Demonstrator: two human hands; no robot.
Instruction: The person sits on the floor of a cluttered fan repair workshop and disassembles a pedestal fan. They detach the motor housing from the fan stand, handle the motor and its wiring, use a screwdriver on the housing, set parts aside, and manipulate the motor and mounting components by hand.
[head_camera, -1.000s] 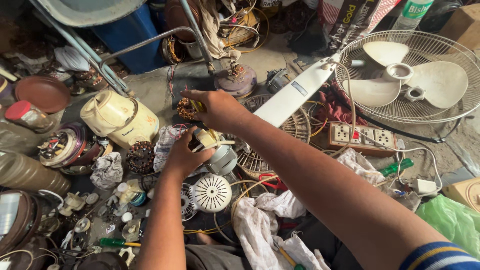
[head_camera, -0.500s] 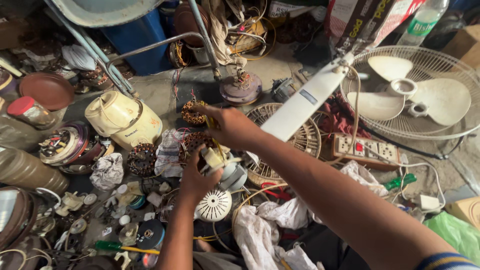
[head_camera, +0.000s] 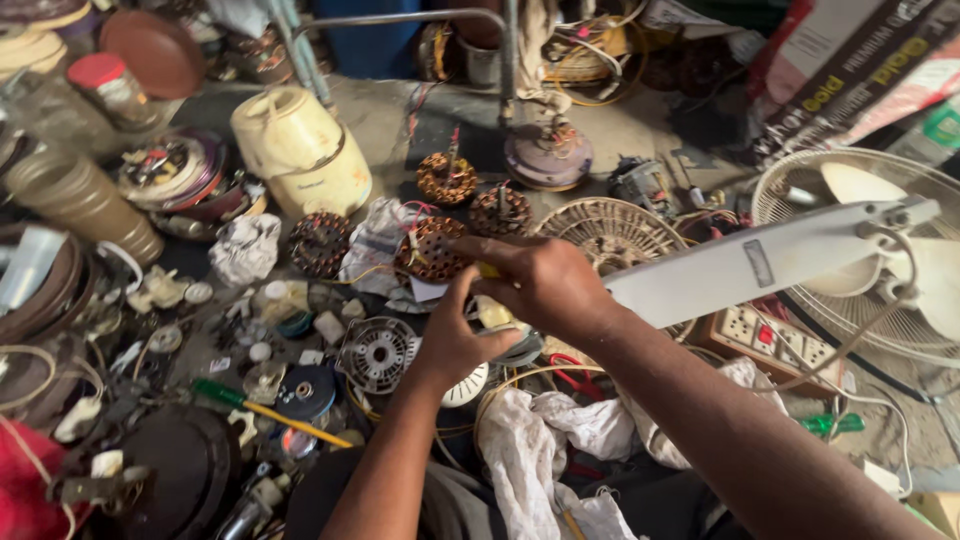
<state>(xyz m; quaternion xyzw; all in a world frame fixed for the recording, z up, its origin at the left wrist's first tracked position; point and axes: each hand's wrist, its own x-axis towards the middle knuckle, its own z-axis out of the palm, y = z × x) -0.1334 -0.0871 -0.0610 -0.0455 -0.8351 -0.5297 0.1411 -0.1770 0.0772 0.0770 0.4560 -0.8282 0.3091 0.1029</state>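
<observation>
A: How far along is the work?
B: The copper-wound stator (head_camera: 432, 250) is being held just in front of the cream motor housing (head_camera: 300, 150); its loose wires are hanging free, nothing yet refitted.
A: And the hands?
B: The right hand (head_camera: 545, 280) is closing round a yellow-handled tool (head_camera: 487, 270) touching the stator; the left hand (head_camera: 455, 340) is curling beneath, its hold hidden

Copper wire is gleaming dully on the motor windings (head_camera: 431, 250) at the frame's centre. The cream housing (head_camera: 300, 148) at upper left is showing smooth, glossy plastic. Crumpled white cloth (head_camera: 560, 440) is lying matt and grimy below centre.
</observation>
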